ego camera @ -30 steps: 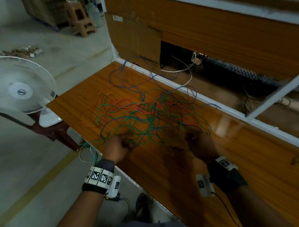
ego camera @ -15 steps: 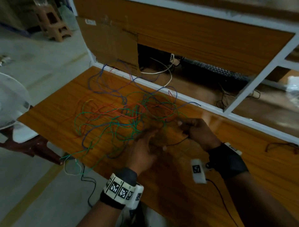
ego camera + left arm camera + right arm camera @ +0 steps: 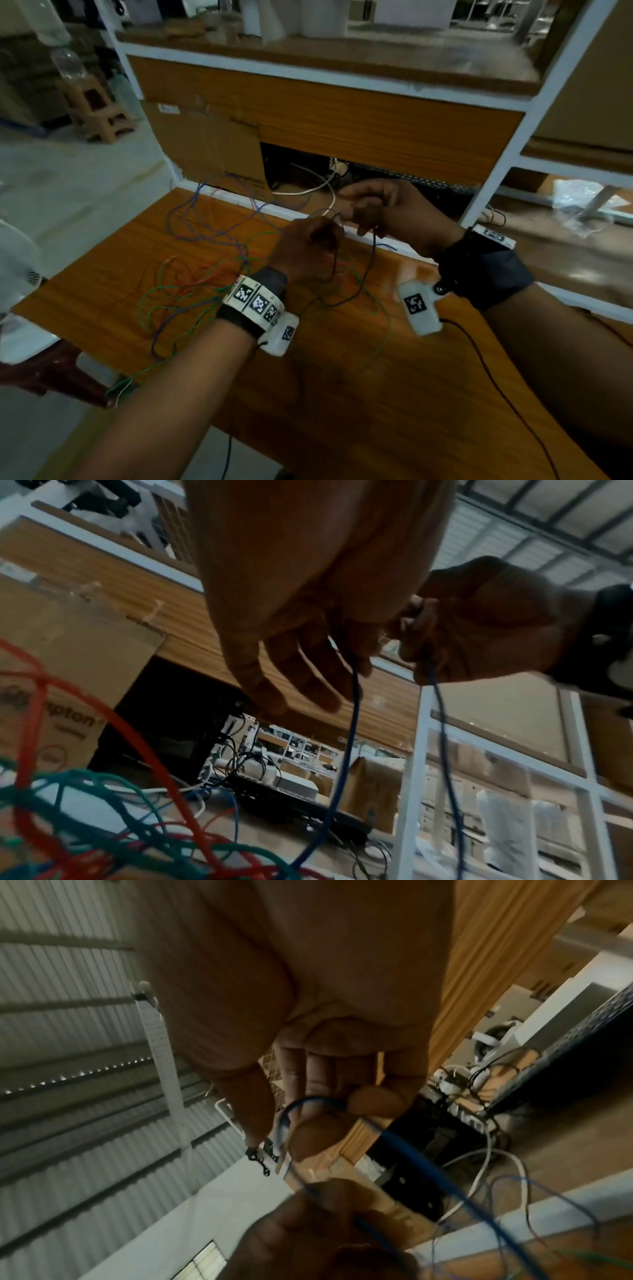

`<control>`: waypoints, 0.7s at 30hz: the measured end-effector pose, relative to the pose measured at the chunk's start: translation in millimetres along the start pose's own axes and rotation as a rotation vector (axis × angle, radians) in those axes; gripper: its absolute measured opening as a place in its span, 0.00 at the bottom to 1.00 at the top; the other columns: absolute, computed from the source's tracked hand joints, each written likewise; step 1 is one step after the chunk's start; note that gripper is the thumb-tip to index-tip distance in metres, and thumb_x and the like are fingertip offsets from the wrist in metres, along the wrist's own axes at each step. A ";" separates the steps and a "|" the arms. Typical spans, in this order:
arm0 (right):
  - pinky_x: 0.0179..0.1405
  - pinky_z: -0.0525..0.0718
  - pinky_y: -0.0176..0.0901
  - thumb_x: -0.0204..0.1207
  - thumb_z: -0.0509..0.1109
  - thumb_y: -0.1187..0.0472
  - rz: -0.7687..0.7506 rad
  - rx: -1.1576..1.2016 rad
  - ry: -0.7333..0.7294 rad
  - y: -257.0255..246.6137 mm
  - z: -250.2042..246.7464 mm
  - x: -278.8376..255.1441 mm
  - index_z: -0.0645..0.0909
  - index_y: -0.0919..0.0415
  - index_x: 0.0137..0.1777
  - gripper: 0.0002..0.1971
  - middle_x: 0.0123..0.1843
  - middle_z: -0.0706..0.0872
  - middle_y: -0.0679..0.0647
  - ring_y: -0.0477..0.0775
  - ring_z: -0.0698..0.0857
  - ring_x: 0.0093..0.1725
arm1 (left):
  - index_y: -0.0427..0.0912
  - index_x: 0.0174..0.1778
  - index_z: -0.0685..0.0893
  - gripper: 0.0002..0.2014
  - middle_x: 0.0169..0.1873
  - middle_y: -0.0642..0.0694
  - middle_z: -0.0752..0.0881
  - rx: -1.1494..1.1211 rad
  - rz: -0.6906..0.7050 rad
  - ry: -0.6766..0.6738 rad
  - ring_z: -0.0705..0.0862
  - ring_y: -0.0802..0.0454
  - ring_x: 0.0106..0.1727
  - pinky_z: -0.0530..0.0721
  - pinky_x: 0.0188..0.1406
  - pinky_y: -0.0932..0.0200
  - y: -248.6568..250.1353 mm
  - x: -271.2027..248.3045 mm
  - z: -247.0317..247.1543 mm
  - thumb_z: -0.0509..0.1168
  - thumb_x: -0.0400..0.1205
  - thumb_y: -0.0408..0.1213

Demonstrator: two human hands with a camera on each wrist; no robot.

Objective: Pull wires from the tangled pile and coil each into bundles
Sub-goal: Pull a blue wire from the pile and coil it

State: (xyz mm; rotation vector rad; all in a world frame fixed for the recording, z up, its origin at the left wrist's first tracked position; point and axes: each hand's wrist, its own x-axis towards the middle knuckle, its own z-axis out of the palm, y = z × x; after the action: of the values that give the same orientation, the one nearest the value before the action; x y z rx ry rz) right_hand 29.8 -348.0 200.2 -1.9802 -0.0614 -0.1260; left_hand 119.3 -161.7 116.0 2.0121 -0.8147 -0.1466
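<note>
The tangled pile [image 3: 205, 284] of red, green and blue wires lies on the wooden table [image 3: 359, 394], left of my arms. Both hands are raised above the table's back edge, close together. My left hand [image 3: 329, 229] pinches a dark blue wire [image 3: 342, 301] whose slack loops down to the table. My right hand [image 3: 356, 212] grips the same wire a little higher. In the left wrist view the blue wire [image 3: 346, 750] drops from my left hand [image 3: 318, 674] to the pile [image 3: 103, 831]. In the right wrist view my right fingers [image 3: 318, 1134] pinch a small loop of blue wire [image 3: 428, 1172].
A cardboard box [image 3: 212, 150] leans against the wooden back panel behind the pile. A white frame post [image 3: 493, 164] rises at the right. A white cable [image 3: 308, 190] lies in the dark gap behind the table. A white fan [image 3: 13, 267] stands off the table's left edge.
Both hands have lifted off the pile and moved toward the back rail, drawing a blue wire up with them. The head view has tilted upward.
</note>
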 end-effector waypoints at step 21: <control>0.35 0.87 0.38 0.86 0.71 0.61 0.112 0.462 0.372 -38.9 -53.6 17.3 0.87 0.63 0.53 0.06 0.41 0.88 0.52 0.46 0.85 0.33 | 0.57 0.68 0.79 0.27 0.58 0.54 0.87 -0.258 0.112 -0.042 0.87 0.60 0.58 0.87 0.53 0.57 49.2 1.0 17.7 0.77 0.74 0.54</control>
State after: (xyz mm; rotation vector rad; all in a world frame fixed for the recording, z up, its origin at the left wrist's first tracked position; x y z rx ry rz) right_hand 39.8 -381.8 258.9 -1.4703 0.2414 -0.3706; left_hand 88.9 -192.2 145.6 1.7231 -0.8857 -0.2188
